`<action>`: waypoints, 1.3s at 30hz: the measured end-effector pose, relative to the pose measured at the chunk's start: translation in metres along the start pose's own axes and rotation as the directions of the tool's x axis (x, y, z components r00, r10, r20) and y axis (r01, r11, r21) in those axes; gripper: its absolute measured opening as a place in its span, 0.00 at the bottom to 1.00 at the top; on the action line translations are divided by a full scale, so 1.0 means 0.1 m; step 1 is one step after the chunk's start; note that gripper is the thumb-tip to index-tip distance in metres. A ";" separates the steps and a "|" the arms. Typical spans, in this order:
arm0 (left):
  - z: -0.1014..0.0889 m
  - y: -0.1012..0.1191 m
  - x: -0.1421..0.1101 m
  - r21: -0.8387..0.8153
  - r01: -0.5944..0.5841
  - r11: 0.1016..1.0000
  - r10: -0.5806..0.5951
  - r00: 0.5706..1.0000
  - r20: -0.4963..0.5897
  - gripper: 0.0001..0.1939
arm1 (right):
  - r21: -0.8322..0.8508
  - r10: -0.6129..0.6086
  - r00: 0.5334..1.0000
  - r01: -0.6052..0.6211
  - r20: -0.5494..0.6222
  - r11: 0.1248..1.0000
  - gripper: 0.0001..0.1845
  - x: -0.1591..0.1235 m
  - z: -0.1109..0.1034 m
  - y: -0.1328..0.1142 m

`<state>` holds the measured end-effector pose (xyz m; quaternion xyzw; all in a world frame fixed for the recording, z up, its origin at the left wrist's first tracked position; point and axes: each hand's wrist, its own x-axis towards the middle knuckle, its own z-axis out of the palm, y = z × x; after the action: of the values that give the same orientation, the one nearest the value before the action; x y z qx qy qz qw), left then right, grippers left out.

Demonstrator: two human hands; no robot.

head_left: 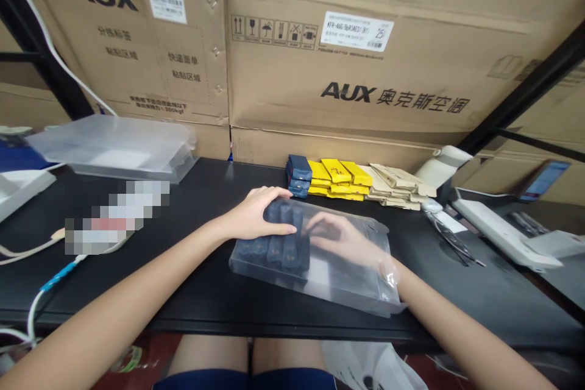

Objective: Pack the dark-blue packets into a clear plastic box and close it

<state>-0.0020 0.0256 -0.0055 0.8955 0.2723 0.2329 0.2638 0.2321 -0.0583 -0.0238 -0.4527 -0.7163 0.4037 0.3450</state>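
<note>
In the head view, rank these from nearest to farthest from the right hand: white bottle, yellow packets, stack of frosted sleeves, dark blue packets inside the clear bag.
From the right hand:
1. Dark blue packets, just to its left, inside the clear bag.
2. Yellow packets, behind the bag.
3. White bottle, back right.
4. Stack of frosted sleeves, far left.

1. Left arm [150,292]: bare, reaching forward and inward from the lower left corner.
2. Left hand [258,213]: palm down, thumb pointing right, spread apart from the extended fingers.
3. Right arm [452,320]: bare, angled up and inward from the lower right.
4. Right hand [340,236]: facing the left (the two are near each other), its blurred fingers apparently bent.
5. Thighs [203,353]: side by side at bottom centre.
</note>
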 end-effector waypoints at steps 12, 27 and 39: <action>0.00 0.01 -0.01 -0.001 0.004 1.000 -0.004 1.000 0.003 0.32 | -0.140 -0.053 0.997 0.046 -0.048 0.989 0.17 -0.02 0.03 0.02; 0.01 0.02 -0.01 -0.007 0.011 1.000 -0.011 1.000 -0.009 0.32 | -0.193 -0.050 0.998 0.040 -0.047 0.980 0.23 -0.03 0.04 0.01; 0.01 0.01 -0.01 0.002 0.010 1.000 -0.010 1.000 -0.010 0.32 | -0.188 -0.040 0.998 0.031 -0.046 0.982 0.24 -0.04 0.06 0.00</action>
<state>-0.0015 0.0241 -0.0060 0.8933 0.2783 0.2357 0.2628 0.2286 -0.0637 -0.0270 -0.4802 -0.7502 0.3170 0.3257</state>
